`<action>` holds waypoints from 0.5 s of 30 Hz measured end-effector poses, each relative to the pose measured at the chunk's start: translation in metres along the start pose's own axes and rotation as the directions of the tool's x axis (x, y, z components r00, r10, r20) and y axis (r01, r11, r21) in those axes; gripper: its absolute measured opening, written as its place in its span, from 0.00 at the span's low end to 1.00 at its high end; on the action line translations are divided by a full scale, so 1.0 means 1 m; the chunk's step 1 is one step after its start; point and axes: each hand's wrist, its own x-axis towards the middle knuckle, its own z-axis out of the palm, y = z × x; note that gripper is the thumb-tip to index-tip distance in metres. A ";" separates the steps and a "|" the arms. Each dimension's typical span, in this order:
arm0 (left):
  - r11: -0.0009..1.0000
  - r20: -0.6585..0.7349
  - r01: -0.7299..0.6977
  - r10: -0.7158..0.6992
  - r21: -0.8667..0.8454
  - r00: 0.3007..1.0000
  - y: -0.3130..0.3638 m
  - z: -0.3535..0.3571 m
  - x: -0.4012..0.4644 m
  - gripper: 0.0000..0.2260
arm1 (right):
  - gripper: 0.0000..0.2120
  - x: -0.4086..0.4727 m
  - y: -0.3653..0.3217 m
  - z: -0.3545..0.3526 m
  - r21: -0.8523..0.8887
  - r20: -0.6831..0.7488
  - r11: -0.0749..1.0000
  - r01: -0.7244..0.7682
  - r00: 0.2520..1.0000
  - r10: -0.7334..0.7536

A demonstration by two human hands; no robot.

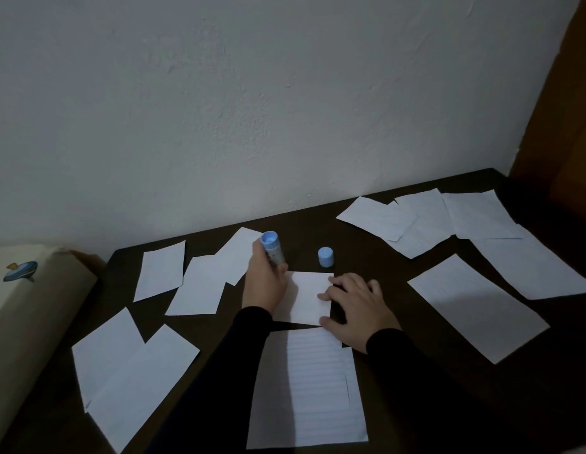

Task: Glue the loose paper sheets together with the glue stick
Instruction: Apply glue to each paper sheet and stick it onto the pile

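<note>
Right now both hands are busy at the middle of the dark table [376, 381]. The left hand [263, 283] has its fingers curled round the one glue stick [273, 252], a pale blue tube tilted with its base end up toward the wall and its working end down at the left edge of a small white sheet [304, 298]. The right hand [357, 304] lies flat with straight, spread fingers pressing the right side of that same small sheet, holding nothing. One blue cap [326, 257] stands by itself on the table just beyond the small sheet, apart from the stick.

Counting the paper: the small sheet under the hands is one. Directly nearer the person lies a lined stack [304, 388], which looks like two sheets overlapped, though I cannot be sure of the edges. To the left, three small sheets [199, 286] sit near the wall, two of them overlapping, and two larger sheets [127, 368] overlap at the near left corner. To the right, one large sheet [478, 306] lies alone, another long sheet [534, 267] lies beyond it, and a far cluster [422, 221] holds about three overlapping pieces.

Both forearms wear dark sleeves [412, 365]. A cream-coloured object [29, 309] with a small blue picture stands left of the table.
</note>
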 end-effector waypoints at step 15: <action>0.795 -0.326 0.017 -0.267 -0.607 0.907 -0.029 -0.032 -0.042 0.29 | 0.19 -0.006 0.000 0.001 0.064 -0.097 0.997 0.041 0.995 -0.034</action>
